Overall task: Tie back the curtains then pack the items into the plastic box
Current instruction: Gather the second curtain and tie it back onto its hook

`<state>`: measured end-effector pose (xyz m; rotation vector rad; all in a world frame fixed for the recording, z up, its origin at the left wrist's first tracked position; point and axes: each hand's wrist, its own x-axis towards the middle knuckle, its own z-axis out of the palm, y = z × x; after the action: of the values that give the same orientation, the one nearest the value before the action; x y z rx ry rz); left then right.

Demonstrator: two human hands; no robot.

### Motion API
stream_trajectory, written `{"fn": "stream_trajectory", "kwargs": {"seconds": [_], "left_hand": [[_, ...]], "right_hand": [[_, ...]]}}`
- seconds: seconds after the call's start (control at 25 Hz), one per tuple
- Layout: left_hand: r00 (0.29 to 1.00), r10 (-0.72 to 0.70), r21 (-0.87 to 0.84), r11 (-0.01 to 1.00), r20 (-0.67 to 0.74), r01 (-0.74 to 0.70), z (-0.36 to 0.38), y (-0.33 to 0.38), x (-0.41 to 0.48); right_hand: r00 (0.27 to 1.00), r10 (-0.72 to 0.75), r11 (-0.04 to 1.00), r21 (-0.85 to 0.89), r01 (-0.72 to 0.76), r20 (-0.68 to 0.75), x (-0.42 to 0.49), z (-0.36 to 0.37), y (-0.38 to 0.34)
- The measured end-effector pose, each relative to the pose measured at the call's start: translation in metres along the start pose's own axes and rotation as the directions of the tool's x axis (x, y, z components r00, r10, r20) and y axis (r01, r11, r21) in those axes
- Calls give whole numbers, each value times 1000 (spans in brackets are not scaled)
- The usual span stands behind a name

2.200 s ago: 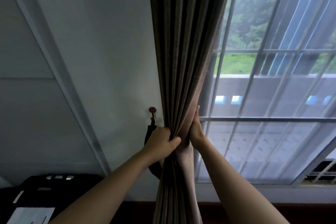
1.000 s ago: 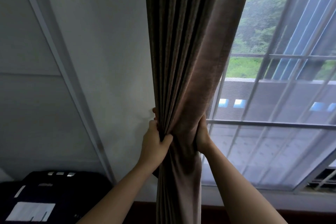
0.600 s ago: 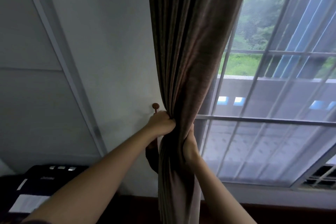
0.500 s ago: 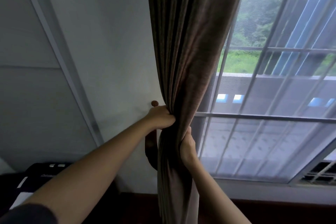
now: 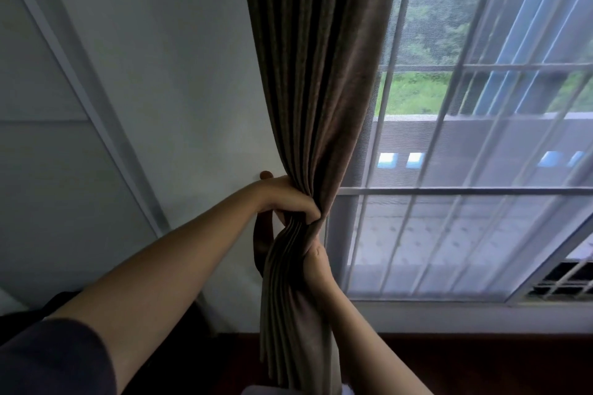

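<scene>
I'm on the first step: tying back the curtain [image 5: 308,106]. My left grip [image 5: 285,199] is clamped on its gathered folds just right of the wall hook [image 5: 265,175]; my right grip [image 5: 316,261] wraps the bunch lower, right of the hook. The dark tieback [image 5: 261,244] hangs under the hook. Next, I judge, one grip must free itself and loop that tieback round the bunch.

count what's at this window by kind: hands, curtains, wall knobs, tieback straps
hands: 2, left hand and right hand
curtain: 1
wall knob: 1
tieback strap: 1
total: 5
</scene>
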<state>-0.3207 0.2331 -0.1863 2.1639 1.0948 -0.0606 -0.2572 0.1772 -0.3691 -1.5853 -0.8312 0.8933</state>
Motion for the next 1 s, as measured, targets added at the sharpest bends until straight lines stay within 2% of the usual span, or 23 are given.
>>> {"fn": "stream_trajectory", "kwargs": {"seconds": [0.12,0.28,0.4,0.48,0.56,0.64,0.72,0.76,0.84,0.88,1.0], "left_hand": [[999,49,11,999,16,-49,5,0,8],[992,56,52,997,-111,-51,17,-3,20],[987,29,4,1000,-156,-29,19,-5,21],[984,16,-45,999,-175,-24,20,-6,19],[976,1,-100,995,-219,-23,23,-10,18],[972,-18,-191,981,-232,-27,24,-16,17],[976,-12,-272,961,-216,-48,24,-19,13],[980,-4,-292,955,-199,-56,23,-21,11],[981,7,-332,940,-196,-73,21,-30,5],[976,6,-372,924,-219,-89,19,-37,-1],[941,-34,-490,860,-336,-144,8,-65,-19]], "right_hand": [[997,-33,999,-11,34,72,11,6,14],[994,27,998,-54,-21,107,21,11,9],[996,-21,993,-117,30,85,14,6,-2],[993,-47,982,-177,65,106,10,2,-3],[981,-37,991,-123,61,189,7,4,-6],[982,-63,989,-123,86,179,7,7,-11],[987,-85,974,-199,111,133,3,10,-13],[983,-98,958,-255,135,153,1,10,-13],[967,-66,967,-222,122,245,-4,11,-11],[955,-48,978,-178,104,293,-7,12,-13],[940,-70,972,-190,140,335,-6,11,-24]]}}
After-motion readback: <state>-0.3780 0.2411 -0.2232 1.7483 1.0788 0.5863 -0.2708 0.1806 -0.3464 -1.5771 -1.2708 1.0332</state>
